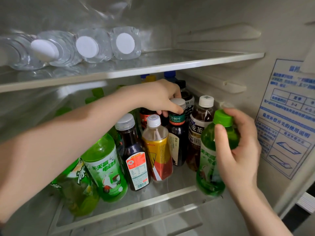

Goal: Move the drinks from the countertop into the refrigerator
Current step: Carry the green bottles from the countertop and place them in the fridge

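I look into an open refrigerator. My right hand (238,145) grips a green bottle with a green cap (208,160) by its neck; the bottle stands at the front right of the lower glass shelf (170,195). My left hand (160,96) reaches deep over the shelf, its fingers closed around the grey cap of a dark tea bottle with a green neck label (177,133). Around it stand a yellow-labelled bottle (158,150), a dark bottle with an orange label (134,159) and a brown tea bottle with a white cap (197,126).
More green bottles (105,166) stand at the left of the lower shelf, and other bottles fill the back. Clear water bottles (87,46) lie on the upper shelf (187,63). The fridge's right wall carries a blue instruction sticker (286,116).
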Action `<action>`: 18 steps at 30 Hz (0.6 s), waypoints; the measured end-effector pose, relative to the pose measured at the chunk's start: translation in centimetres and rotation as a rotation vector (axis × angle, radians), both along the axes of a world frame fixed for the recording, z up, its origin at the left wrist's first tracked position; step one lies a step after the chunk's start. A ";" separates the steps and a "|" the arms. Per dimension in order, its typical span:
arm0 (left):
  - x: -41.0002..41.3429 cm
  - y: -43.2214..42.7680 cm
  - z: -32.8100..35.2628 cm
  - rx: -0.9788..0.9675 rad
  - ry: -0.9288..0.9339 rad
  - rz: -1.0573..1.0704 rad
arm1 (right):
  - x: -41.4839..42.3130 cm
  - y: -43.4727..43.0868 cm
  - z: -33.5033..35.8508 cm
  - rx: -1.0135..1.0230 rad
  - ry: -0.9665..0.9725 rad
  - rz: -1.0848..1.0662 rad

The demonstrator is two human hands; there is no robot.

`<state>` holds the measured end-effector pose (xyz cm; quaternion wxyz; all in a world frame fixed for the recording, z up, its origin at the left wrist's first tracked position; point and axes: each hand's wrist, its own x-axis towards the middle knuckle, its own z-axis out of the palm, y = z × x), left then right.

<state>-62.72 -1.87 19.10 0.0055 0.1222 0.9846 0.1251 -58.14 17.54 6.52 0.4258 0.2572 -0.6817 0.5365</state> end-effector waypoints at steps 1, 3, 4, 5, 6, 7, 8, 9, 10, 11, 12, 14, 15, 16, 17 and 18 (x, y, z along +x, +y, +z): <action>-0.1 0.1 0.0 0.009 -0.003 0.006 | 0.1 -0.2 -0.1 -0.013 0.007 -0.009; -0.1 0.2 0.1 -0.009 0.010 0.013 | 0.3 -0.6 -0.2 -0.035 0.000 -0.011; -0.1 0.1 0.1 -0.032 0.025 0.017 | 0.5 -0.8 -0.2 -0.040 -0.006 0.000; -0.2 -0.1 0.1 -0.054 0.040 0.017 | 0.6 -1.1 -0.1 -0.040 -0.012 0.017; -0.2 -0.4 0.2 -0.068 0.051 0.012 | 0.7 -1.4 0.0 -0.035 -0.018 0.037; -0.1 -0.6 0.2 -0.072 0.061 0.001 | 0.8 -1.7 0.1 -0.024 -0.022 0.057; 0.1 -0.8 0.3 -0.075 0.072 -0.012 | 0.8 -2.0 0.2 -0.010 -0.025 0.074; 0.4 -1.0 0.5 -0.086 0.092 -0.027 | 0.8 -2.3 0.3 0.001 -0.029 0.088; 0.7 -1.3 0.8 -0.111 0.123 -0.042 | 0.7 -2.4 0.4 0.006 -0.034 0.100; 0.9 -1.7 1.1 -0.142 0.168 -0.060 | 0.6 -2.5 0.4 0.009 -0.038 0.110; 1.0 -2.1 1.4 -0.162 0.212 -0.077 | 0.4 -2.5 0.4 0.013 -0.039 0.116; 1.2 -2.9 1.9 -0.138 0.264 -0.074 | 0.0 -2.6 0.4 0.033 -0.033 0.110; 1.2 -3.2 2.0 -0.127 0.280 -0.066 | 0.0 -2.6 0.3 0.041 -0.029 0.104; 1.1 -3.4 2.0 -0.135 0.294 -0.061 | -0.1 -2.6 0.2 0.043 -0.027 0.102; 1.0 -3.6 1.9 -0.159 0.297 -0.057 | -0.1 -2.6 0.2 0.041 -0.025 0.104; 0.9 -3.8 1.8 -0.185 0.281 -0.051 | -0.1 -2.6 0.1 0.038 -0.023 0.108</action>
